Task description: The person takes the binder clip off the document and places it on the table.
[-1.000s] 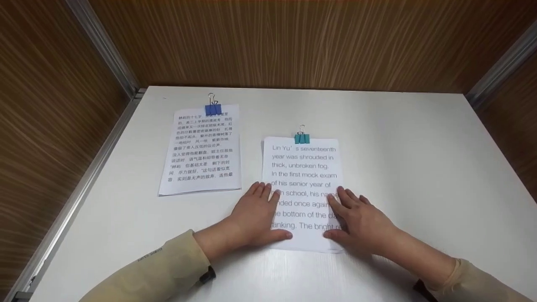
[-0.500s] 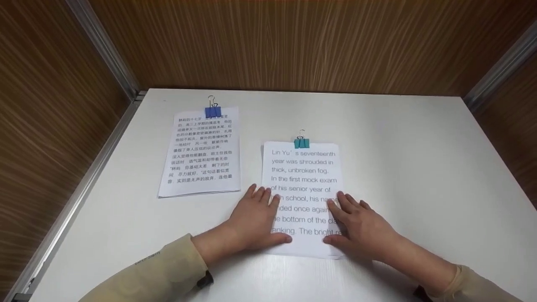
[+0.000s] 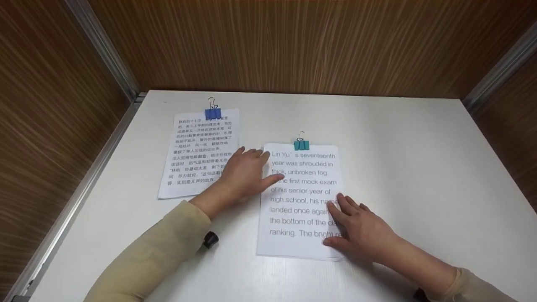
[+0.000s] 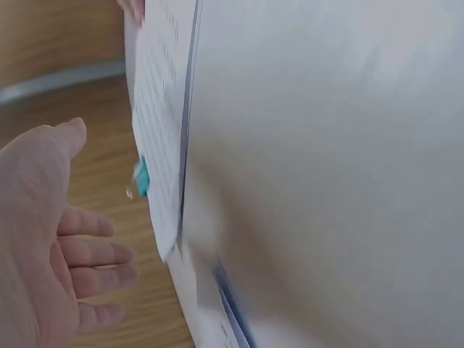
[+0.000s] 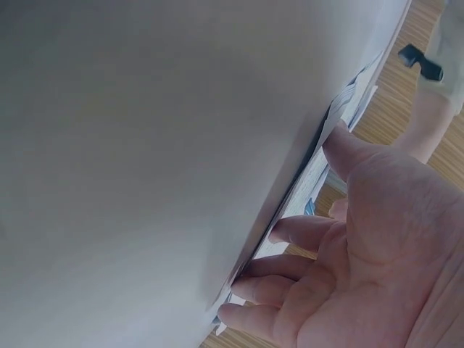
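Note:
A stack of paper printed with large English text [image 3: 300, 201] lies on the white table, held at its top by a teal binder clip [image 3: 301, 145]. My right hand [image 3: 365, 228] rests along the stack's lower right edge, thumb and fingers extended; the right wrist view shows the fingertips [image 5: 290, 230] at the sheets' side. Between the two stacks is my left hand [image 3: 245, 174], fingers spread and nothing in its grasp. It overlaps the right edge of a second stack with Chinese text [image 3: 201, 155], which has a blue binder clip [image 3: 213, 113] on top.
Wood-grain panels [image 3: 285, 46] enclose the white table [image 3: 419, 167] at the back and sides. A metal strip [image 3: 102, 46] runs down the left corner. Dark bands [image 3: 211, 240] show at the sleeves.
My left hand has left the English stack's lower left edge and moved up and away toward the other stack. My right hand stays at the right edge.

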`<state>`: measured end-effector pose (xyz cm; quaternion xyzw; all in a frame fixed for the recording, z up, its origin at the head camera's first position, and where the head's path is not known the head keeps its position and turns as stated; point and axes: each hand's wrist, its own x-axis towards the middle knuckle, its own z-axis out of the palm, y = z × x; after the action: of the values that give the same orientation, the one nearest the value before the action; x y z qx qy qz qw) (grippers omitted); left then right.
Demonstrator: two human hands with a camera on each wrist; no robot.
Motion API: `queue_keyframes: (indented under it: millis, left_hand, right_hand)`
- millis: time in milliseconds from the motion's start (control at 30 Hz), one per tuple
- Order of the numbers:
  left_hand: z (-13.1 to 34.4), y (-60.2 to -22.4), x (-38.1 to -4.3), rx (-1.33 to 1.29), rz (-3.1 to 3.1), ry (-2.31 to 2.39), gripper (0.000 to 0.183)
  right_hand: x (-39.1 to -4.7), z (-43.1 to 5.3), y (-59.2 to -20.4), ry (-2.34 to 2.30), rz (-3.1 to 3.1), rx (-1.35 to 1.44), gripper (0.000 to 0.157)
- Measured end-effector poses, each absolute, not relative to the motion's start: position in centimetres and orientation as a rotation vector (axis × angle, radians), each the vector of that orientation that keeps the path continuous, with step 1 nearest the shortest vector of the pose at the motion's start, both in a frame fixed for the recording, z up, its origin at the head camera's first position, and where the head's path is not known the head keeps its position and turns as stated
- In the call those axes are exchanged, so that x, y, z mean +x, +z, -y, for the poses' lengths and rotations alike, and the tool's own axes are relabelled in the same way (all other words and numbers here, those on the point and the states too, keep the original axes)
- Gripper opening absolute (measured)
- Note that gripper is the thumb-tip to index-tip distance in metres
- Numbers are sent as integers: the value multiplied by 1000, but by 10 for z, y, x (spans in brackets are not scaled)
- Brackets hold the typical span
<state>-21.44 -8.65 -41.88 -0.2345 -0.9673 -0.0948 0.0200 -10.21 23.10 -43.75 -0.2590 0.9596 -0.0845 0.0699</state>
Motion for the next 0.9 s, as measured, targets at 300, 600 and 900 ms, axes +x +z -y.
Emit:
queue_keyframes:
  millis: [300, 600, 900]
  left_hand:
    - [90, -427, -254, -635, 3121, -452, 93]
    - [88, -439, -267, -585, 3221, -714, 99]
    - [88, -444, -266, -649, 3237, -724, 102]
  right_hand:
    - [-102, -230, -438, -270, -2886, -760, 89]
    - [-102, -230, -438, -265, -2888, -755, 89]
    - [-101, -233, -438, -227, -2889, -803, 89]
